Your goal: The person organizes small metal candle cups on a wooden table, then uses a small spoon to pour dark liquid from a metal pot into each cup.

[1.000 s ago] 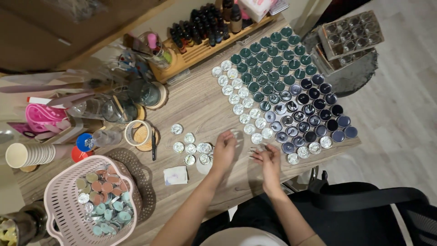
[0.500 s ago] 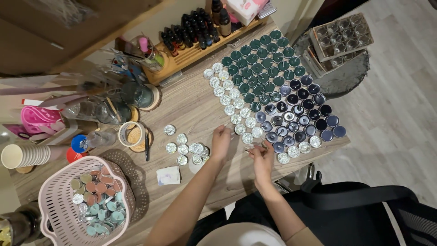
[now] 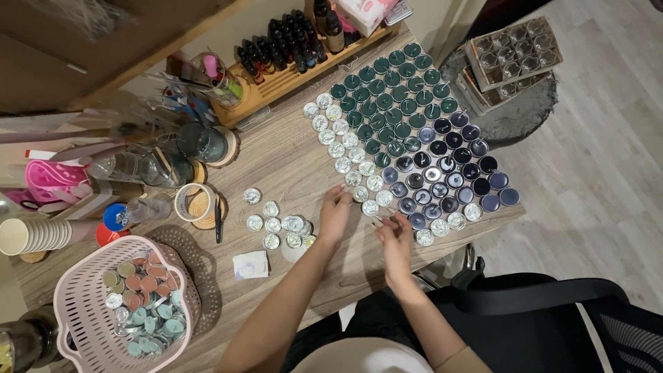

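My left hand rests on the wooden table, its fingertips pinched together beside an empty silver tin; whatever they pinch is too small to make out. My right hand is closed on a thin wick-like stick, next to another empty tin. Beyond both hands, tins stand in tight rows: empty silver ones, green-filled ones and dark blue ones. A loose cluster of silver tins lies left of my left hand.
A pink basket of coloured tins sits at the front left. Behind it are stacked paper cups, a tape roll, glass jars and a wooden tray of dark bottles. A box of jars stands on the floor.
Both hands have moved forward, toward the near end of the silver tin row. My right hand's fingers have closed around the thin stick.
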